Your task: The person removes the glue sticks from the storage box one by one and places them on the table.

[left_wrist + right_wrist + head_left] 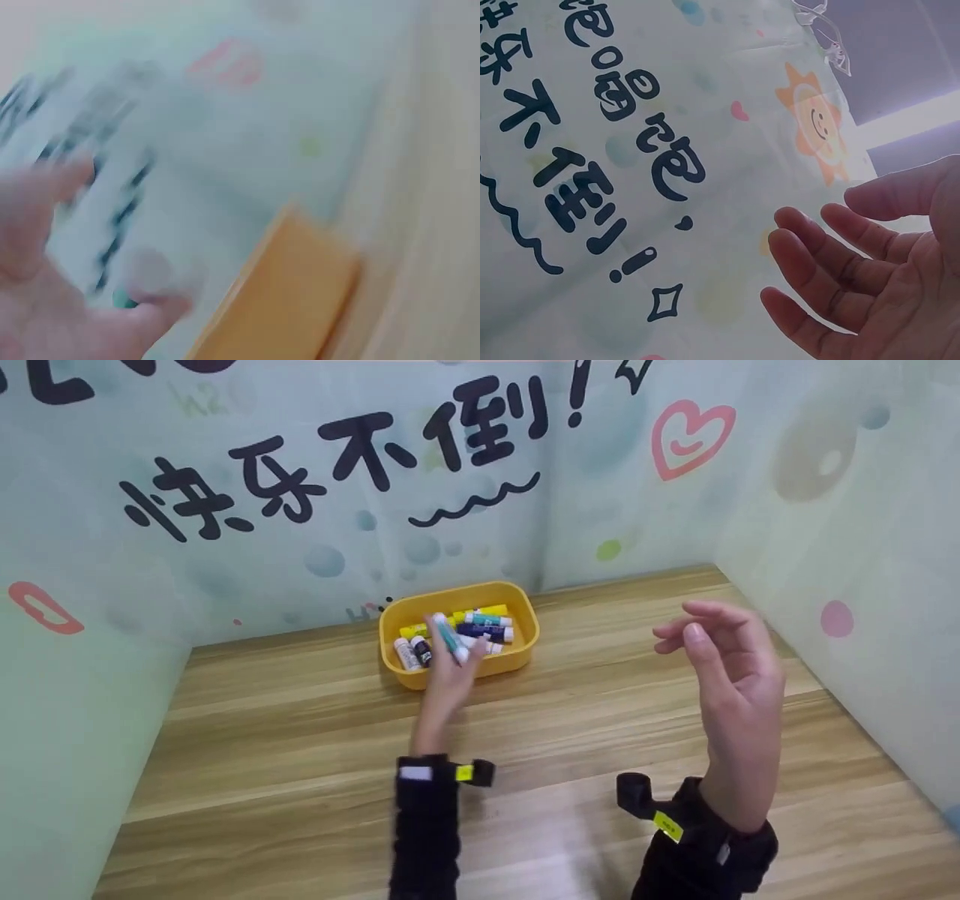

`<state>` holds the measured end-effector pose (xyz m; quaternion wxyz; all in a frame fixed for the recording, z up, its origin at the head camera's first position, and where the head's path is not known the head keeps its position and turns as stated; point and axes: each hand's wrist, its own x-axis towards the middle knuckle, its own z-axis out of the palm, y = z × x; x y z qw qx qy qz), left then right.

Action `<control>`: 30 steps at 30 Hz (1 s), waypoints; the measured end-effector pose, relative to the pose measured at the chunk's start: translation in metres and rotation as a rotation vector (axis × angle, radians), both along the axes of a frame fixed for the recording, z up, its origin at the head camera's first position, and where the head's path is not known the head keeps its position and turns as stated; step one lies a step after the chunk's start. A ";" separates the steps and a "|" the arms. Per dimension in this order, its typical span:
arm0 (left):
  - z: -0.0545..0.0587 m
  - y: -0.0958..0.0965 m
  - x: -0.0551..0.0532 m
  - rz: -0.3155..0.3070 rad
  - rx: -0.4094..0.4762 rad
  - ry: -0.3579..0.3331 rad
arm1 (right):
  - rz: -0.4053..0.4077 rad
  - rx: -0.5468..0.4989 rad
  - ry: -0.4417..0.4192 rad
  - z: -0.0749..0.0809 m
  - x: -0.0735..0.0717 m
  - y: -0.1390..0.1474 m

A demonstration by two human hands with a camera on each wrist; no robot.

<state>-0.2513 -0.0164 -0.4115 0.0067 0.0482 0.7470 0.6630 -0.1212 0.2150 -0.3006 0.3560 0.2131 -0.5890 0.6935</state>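
My left hand (pixel 448 679) reaches over the near side of a yellow plastic bin (pixel 517 656), thumb and fingers spread apart. A white-capped teal tube (pixel 450 637), like a glue stick, overlaps the palm between thumb and fingers in the head view. In the left wrist view, a blurred pale round end (pixel 154 274) shows behind the thumb. Inside the bin lie several similar tubes: a dark blue one (pixel 480 631), a yellow one (pixel 491 610), a white one (pixel 407 654) and others. My right hand (pixel 739 675) is raised at the right, fingers loosely bent, with nothing in it.
The bin stands on a wood-grain table (pixel 300 765), close to the back wall panel (pixel 285 577), which bears printed characters. Pale side panels (pixel 885 607) rise at the left and right edges. Both wrists carry a black strap with a small camera (pixel 634 795).
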 end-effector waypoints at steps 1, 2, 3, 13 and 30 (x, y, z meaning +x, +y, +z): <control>0.002 -0.011 -0.002 -0.019 0.013 0.008 | 0.001 0.019 -0.003 0.000 -0.001 -0.001; 0.003 -0.019 -0.003 -0.051 0.059 0.007 | 0.001 0.040 -0.005 0.000 -0.002 -0.002; 0.003 -0.025 -0.003 -0.079 0.132 0.001 | 0.003 0.057 -0.008 0.000 -0.003 -0.002; 0.017 -0.040 0.006 0.072 -0.049 0.172 | 0.049 0.167 -0.068 -0.010 -0.020 -0.001; -0.014 -0.068 -0.011 -0.033 -0.772 -0.069 | 0.078 1.047 -0.573 -0.138 -0.139 -0.047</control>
